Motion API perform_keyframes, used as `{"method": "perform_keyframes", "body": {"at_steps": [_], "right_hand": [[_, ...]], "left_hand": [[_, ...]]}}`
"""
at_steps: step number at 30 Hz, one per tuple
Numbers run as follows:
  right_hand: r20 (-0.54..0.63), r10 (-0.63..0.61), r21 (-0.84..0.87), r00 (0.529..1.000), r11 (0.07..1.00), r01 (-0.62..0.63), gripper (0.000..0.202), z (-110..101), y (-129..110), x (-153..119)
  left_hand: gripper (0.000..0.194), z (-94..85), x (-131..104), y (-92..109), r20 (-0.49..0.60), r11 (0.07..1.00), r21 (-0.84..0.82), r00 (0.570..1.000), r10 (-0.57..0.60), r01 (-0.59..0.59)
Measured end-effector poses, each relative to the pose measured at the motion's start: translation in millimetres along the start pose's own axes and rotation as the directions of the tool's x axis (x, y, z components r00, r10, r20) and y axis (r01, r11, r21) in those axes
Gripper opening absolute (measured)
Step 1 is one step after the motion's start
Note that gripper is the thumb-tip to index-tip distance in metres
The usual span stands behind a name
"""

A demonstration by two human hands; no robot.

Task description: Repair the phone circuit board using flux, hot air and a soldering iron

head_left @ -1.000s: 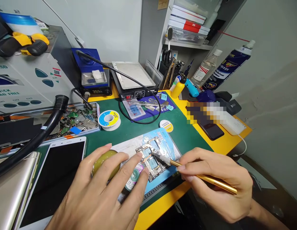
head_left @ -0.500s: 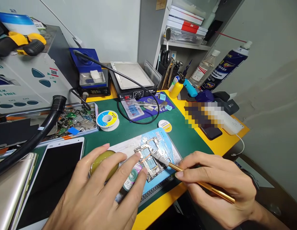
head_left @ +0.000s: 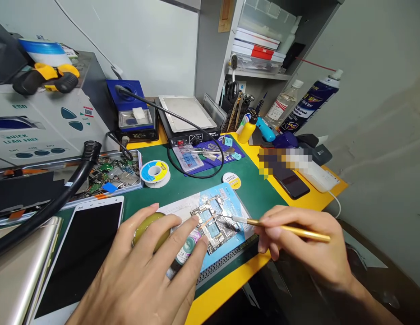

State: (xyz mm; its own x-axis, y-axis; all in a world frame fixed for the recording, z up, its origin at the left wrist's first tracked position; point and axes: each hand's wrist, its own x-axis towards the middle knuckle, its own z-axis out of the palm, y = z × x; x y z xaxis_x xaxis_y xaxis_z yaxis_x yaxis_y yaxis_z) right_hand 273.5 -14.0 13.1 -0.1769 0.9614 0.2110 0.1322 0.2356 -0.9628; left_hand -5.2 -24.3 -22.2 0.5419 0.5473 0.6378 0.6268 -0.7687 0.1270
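In my right hand (head_left: 301,243) is a thin brush (head_left: 257,222) with a gold handle and silver ferrule, pinched between thumb and fingers. Its tip is at the upper right part of a phone circuit board (head_left: 213,228); whether it touches is hard to tell. The board lies on a blue and white printed sheet (head_left: 182,205). My left hand (head_left: 145,266) spreads its fingers over an olive-green round container (head_left: 150,230) and a small spool marked CP-20 (head_left: 187,248), both partly hidden. One left fingertip is at the board's left edge.
Left of my hand lie a white phone (head_left: 83,253) and a tray of board scraps (head_left: 104,185). A solder spool (head_left: 154,174), a round tin (head_left: 232,180) and a hot plate (head_left: 189,115) stand beyond. A black hose (head_left: 71,180) crosses the left side; a dark phone (head_left: 291,183) lies right.
My right hand has shifted the brush, its tip moving slightly right across the board and the handle now lying flatter. My left hand keeps its place. The camera view has shifted a little.
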Motion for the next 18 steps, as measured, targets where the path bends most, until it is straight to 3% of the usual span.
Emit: {"method": "perform_keyframes", "body": {"at_steps": [2, 5, 10, 15, 18], "right_hand": [[-0.024, 0.247, 0.257, 0.969, 0.938, -0.232, 0.01, -1, 5, 2], [0.024, 0.419, 0.47, 0.908, 0.796, -0.381, 0.008, -2, 8, 9], [0.061, 0.517, 0.568, 0.854, 0.685, -0.455, 0.014, -2, 5, 17], [0.067, 0.523, 0.594, 0.85, 0.663, -0.455, 0.014, -1, 6, 16], [0.069, 0.525, 0.597, 0.848, 0.659, -0.456, 0.015, -1, 5, 16]], "left_hand": [[0.03, -0.5, 0, 0, 0.007, 1.0, -0.007, 1.0, -0.013, 0.013], [0.031, -0.8, 2, 1, 0.003, 1.0, -0.004, 1.0, -0.012, 0.012], [0.034, -0.3, 5, 2, -0.003, 1.0, -0.015, 1.0, -0.007, 0.007], [0.031, -0.7, 3, 0, -0.001, 1.0, -0.015, 1.0, -0.004, 0.004], [0.034, -4.2, 5, 2, 0.062, 1.0, 0.007, 0.998, 0.011, -0.011]]}}
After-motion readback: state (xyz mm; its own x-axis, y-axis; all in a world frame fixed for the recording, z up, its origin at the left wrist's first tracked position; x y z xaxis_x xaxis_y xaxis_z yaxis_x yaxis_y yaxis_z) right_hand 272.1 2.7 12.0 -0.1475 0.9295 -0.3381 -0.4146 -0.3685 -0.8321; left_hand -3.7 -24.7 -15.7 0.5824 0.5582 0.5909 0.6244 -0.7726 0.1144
